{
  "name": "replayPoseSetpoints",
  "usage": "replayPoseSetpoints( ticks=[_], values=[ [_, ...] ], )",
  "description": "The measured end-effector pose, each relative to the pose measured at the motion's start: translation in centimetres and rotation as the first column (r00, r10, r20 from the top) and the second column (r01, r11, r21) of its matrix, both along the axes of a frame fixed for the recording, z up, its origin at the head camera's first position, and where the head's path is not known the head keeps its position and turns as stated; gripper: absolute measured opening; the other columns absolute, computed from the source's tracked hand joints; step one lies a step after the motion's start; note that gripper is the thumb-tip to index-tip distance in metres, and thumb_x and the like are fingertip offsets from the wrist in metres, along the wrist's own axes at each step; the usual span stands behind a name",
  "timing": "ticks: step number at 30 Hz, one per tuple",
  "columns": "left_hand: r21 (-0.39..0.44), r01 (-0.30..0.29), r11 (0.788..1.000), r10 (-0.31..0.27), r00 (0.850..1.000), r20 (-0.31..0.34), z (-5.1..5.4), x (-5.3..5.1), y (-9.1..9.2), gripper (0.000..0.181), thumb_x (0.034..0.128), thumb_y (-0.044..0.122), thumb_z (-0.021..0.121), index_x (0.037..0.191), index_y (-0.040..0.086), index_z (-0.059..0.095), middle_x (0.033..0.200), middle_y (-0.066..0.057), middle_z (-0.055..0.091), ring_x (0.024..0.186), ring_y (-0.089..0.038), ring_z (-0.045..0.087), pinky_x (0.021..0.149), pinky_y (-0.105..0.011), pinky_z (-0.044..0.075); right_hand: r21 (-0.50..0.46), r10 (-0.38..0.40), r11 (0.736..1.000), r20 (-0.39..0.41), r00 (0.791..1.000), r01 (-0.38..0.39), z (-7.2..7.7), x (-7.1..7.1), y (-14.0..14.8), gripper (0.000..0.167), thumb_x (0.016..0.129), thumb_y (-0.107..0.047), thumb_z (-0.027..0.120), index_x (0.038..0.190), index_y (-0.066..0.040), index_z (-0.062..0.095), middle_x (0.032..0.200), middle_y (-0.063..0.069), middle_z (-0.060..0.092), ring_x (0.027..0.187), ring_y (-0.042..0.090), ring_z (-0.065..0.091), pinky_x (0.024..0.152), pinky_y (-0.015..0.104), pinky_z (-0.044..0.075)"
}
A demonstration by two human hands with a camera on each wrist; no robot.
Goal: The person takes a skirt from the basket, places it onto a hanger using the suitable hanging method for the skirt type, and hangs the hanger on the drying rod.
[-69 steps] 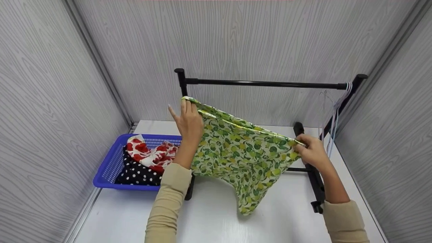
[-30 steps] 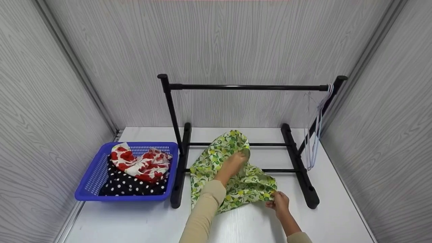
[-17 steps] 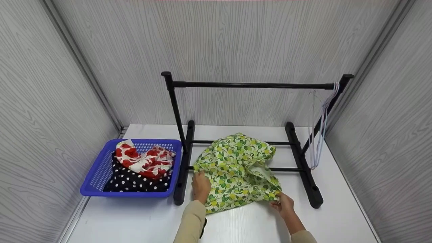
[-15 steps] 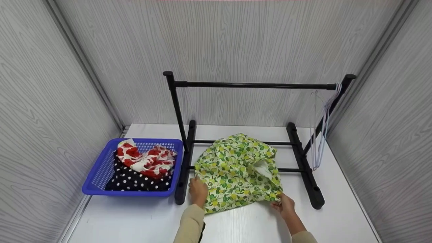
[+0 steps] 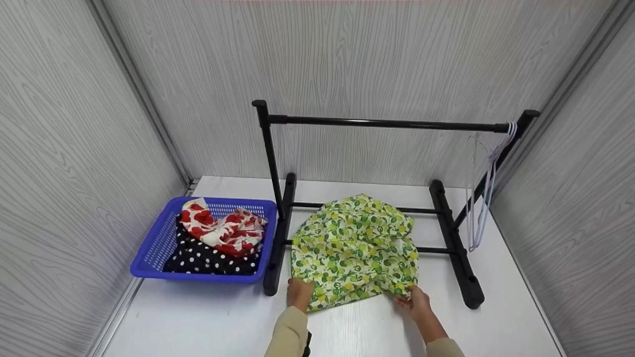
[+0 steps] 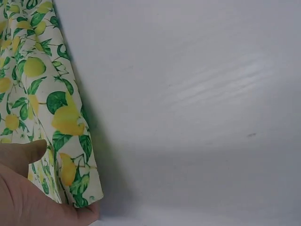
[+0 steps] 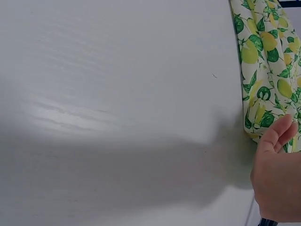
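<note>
The left hand (image 5: 300, 293) and right hand (image 5: 416, 303) each hold a near corner of the lemon-print cloth (image 5: 354, 248) in a closed, pinching grip.

free: gap between crossbar (image 5: 387, 123) and lemon-print cloth (image 5: 354, 243) | left: rack post (image 5: 271, 163), blue basket (image 5: 198, 277) | right: hangers (image 5: 491, 157)

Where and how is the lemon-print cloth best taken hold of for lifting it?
Probably at both corners of its near edge, from the person's side, thumb above and fingers beneath. The lemon-print cloth lies spread, that edge fairly straight and clear of the rack's lower bars, which its rumpled far part overlaps. The left hand and right hand hold those corners.
</note>
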State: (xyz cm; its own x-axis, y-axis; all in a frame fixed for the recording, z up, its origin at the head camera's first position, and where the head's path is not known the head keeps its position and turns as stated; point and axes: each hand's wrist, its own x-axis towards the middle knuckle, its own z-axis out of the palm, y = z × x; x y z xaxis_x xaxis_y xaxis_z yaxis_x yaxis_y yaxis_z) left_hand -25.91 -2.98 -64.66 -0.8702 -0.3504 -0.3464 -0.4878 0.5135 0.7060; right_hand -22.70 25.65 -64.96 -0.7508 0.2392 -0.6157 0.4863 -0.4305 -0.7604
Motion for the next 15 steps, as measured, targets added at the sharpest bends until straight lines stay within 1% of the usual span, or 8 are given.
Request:
replayPoseSetpoints(
  ticks=[3,5,7,9,11,12,14,15],
  values=[
    [0.087,0.056,0.995,-0.057,0.998,0.006,0.1,-0.2,0.0,0.043,0.0881,0.018,0.055,0.117,-0.014,0.051,0.101,-0.026,0.060,0.079,-0.030,0.056,0.068,-0.040,0.044,-0.012,0.030,0.999,-0.004,1.000,-0.030,0.3,0.0,0.0,0.037,0.094,-0.010,0.032,0.124,0.011,0.035,0.105,0.021,0.041,0.062,0.015,0.060,0.068,0.029,0.056],
    [0.094,0.075,0.993,-0.073,0.997,-0.020,0.1,-0.8,-0.1,0.038,0.0903,0.017,0.053,0.114,-0.012,0.054,0.099,-0.025,0.060,0.079,-0.029,0.055,0.067,-0.039,0.043,-0.016,0.044,0.999,-0.009,0.999,-0.045,0.8,0.0,0.1,0.031,0.093,-0.008,0.032,0.118,0.011,0.037,0.100,0.021,0.041,0.063,0.017,0.060,0.067,0.030,0.056],
    [0.060,0.081,0.995,-0.077,0.994,-0.072,0.5,-1.7,-0.3,0.036,0.0919,0.019,0.053,0.114,-0.010,0.055,0.102,-0.025,0.060,0.085,-0.032,0.058,0.071,-0.041,0.045,-0.037,0.046,0.998,-0.030,0.998,-0.047,1.3,0.0,0.3,0.027,0.093,-0.006,0.032,0.114,0.009,0.038,0.097,0.021,0.039,0.063,0.018,0.058,0.066,0.030,0.055],
    [0.029,0.087,0.996,-0.081,0.983,-0.164,1.3,-2.9,-0.8,0.039,0.0929,0.020,0.053,0.117,-0.010,0.054,0.112,-0.027,0.059,0.098,-0.037,0.059,0.080,-0.044,0.048,-0.080,0.017,0.997,-0.078,0.997,-0.023,1.8,0.0,0.5,0.023,0.093,-0.005,0.031,0.111,0.008,0.038,0.097,0.020,0.038,0.065,0.018,0.055,0.066,0.030,0.054],
    [0.009,0.084,0.996,-0.078,0.961,-0.267,2.5,-4.0,-1.3,0.044,0.0924,0.022,0.055,0.124,-0.007,0.052,0.122,-0.026,0.057,0.110,-0.039,0.055,0.089,-0.048,0.046,-0.120,-0.011,0.993,-0.130,0.991,-0.005,2.1,0.0,0.5,0.021,0.094,-0.005,0.030,0.110,0.006,0.038,0.098,0.019,0.038,0.068,0.018,0.052,0.067,0.031,0.052],
    [0.000,0.093,0.996,-0.088,0.942,-0.323,3.1,-4.6,-1.6,0.045,0.0923,0.022,0.056,0.126,-0.007,0.051,0.125,-0.026,0.055,0.113,-0.040,0.054,0.091,-0.049,0.045,-0.129,-0.011,0.992,-0.150,0.989,-0.009,2.1,0.0,0.4,0.020,0.094,-0.005,0.029,0.109,0.006,0.038,0.099,0.018,0.037,0.069,0.018,0.051,0.068,0.032,0.051],
    [-0.026,0.102,0.994,-0.103,0.903,-0.417,4.1,-5.4,-2.2,0.044,0.0918,0.021,0.057,0.125,-0.007,0.052,0.122,-0.026,0.057,0.110,-0.040,0.056,0.090,-0.049,0.045,-0.113,0.016,0.993,-0.148,0.989,-0.033,1.9,0.2,0.0,0.018,0.093,-0.003,0.029,0.104,0.005,0.040,0.096,0.017,0.041,0.070,0.019,0.051,0.069,0.033,0.050],
    [-0.046,0.095,0.994,-0.105,0.890,-0.444,4.5,-5.6,-2.6,0.041,0.0913,0.021,0.058,0.121,-0.006,0.054,0.117,-0.026,0.059,0.106,-0.039,0.058,0.087,-0.049,0.046,-0.091,0.054,0.994,-0.128,0.990,-0.066,1.6,0.2,-0.3,0.016,0.092,-0.002,0.030,0.101,0.005,0.040,0.093,0.016,0.043,0.070,0.019,0.051,0.069,0.033,0.050]
  ],
)
